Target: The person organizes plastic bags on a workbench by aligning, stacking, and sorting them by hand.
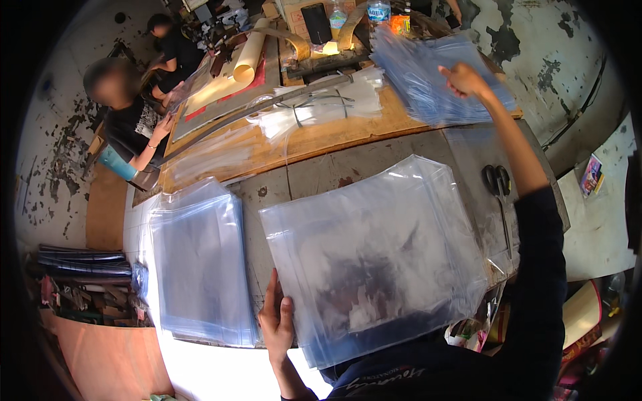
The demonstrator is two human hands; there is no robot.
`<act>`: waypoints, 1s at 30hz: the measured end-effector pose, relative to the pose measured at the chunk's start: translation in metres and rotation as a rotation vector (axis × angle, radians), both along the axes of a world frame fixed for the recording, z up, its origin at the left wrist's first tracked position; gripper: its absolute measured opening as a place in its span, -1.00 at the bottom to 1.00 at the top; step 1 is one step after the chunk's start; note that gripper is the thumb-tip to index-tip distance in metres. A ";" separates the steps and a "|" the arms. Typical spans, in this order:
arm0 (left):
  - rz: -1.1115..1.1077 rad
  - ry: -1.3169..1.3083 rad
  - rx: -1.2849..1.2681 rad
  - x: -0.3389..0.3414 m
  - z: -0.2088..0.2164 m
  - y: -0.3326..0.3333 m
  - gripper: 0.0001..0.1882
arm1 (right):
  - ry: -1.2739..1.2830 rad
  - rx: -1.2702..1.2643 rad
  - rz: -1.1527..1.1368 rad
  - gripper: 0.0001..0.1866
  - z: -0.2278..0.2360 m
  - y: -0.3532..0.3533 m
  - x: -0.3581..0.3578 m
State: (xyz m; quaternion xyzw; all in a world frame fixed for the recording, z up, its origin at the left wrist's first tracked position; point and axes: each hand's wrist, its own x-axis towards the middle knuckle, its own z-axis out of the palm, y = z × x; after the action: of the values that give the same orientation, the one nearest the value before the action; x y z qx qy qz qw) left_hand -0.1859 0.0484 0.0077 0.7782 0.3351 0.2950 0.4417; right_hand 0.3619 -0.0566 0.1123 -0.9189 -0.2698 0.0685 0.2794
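Note:
A stack of clear plastic sleeves (428,234) lies in front of me at the table's near edge, its lower part overhanging towards my body. My left hand (275,324) is at the stack's left edge, thumb and fingers apart, the fingers pointing away from me along the edge. At the far right, my right hand (463,80) is over a fanned pile of bluish plastic sleeves (428,93). Its index finger points left while the other fingers bend loosely; no sleeve shows in it. Left of the near stack lies a second stack of clear sleeves (197,267).
Black-handled scissors (496,180) lie right of the near stack. A tied bundle of clear strips (307,113) sits on the raised wooden board (374,137). Behind are a yellowish roll (251,57) and bottles (378,12). Two people (130,120) are at the far left.

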 end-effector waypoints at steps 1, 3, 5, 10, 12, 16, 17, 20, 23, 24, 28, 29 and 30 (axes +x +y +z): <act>0.009 0.006 -0.003 -0.003 -0.001 0.002 -0.47 | 0.037 0.058 0.083 -0.46 0.000 -0.009 -0.035; -0.002 -0.020 -0.194 -0.014 0.001 0.007 -0.48 | 0.079 0.064 0.188 -0.45 -0.007 -0.033 -0.105; 0.007 -0.034 -0.342 -0.016 0.004 0.013 -0.48 | 0.128 0.168 0.279 -0.42 -0.021 -0.069 -0.170; -0.033 0.111 -0.309 0.005 0.013 0.019 -0.50 | 0.255 0.074 0.262 -0.28 -0.053 -0.134 -0.257; -0.100 0.103 -0.275 0.013 0.018 0.018 -0.46 | 0.245 0.127 0.251 -0.24 -0.058 -0.138 -0.268; -0.137 0.126 -0.247 0.014 0.020 0.021 -0.37 | 0.413 0.156 0.179 -0.24 -0.046 -0.139 -0.278; -0.168 0.201 -0.170 0.011 0.019 0.025 -0.37 | 0.462 0.101 0.178 -0.28 -0.044 -0.140 -0.278; -0.233 0.227 -0.045 0.007 0.015 0.027 -0.37 | -0.268 -0.081 0.200 -0.40 -0.042 -0.142 -0.268; -0.238 0.306 -0.025 0.010 0.039 0.026 -0.37 | -0.439 0.018 0.260 -0.52 -0.019 -0.109 -0.259; -0.204 0.434 -0.050 0.011 0.048 0.025 -0.37 | -0.436 0.018 0.265 -0.52 -0.017 -0.096 -0.259; -0.080 0.483 0.617 0.015 0.035 0.026 -0.37 | -0.433 0.046 0.472 -0.53 -0.023 -0.053 -0.253; -0.074 0.491 0.595 0.020 0.040 0.025 -0.39 | -0.464 0.023 0.541 -0.51 -0.029 -0.044 -0.251; -0.065 0.500 0.570 0.026 0.044 0.027 -0.40 | -0.458 0.023 0.552 -0.51 -0.033 -0.034 -0.248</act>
State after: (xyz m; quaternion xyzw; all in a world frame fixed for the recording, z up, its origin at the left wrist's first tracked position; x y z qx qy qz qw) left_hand -0.1603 0.0749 0.0512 0.9280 0.3121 0.1633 0.1211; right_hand 0.1138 -0.0910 0.0797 -0.7999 -0.5641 -0.0692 0.1929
